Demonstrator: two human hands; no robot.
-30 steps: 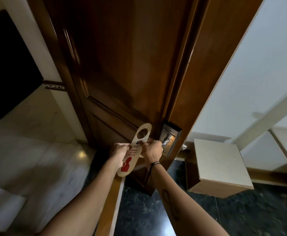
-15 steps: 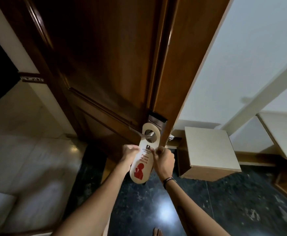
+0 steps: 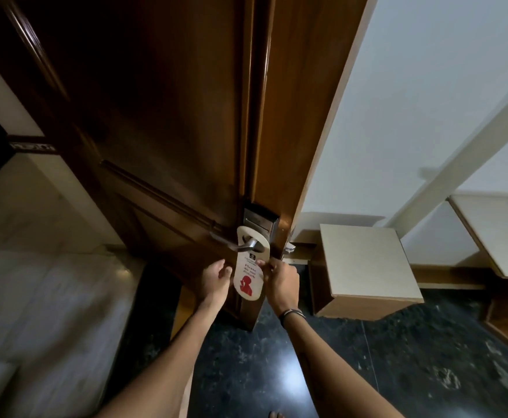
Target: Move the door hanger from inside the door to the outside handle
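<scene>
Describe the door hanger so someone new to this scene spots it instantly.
Start at the dark wooden door and follow its edge down to the metal lock plate. The lever handle there pokes through the hole of the hanger, a pale rounded card between the left hand and right hand. It alone carries red lettering and a red silhouette.

- Single head cam, wide-angle, looks fwd + down along both forearms.
- Close to door (image 3: 156, 116) edge; handle (image 3: 248, 244) near frame centre.
- Dark floor (image 3: 367, 357) fills bottom.
</scene>
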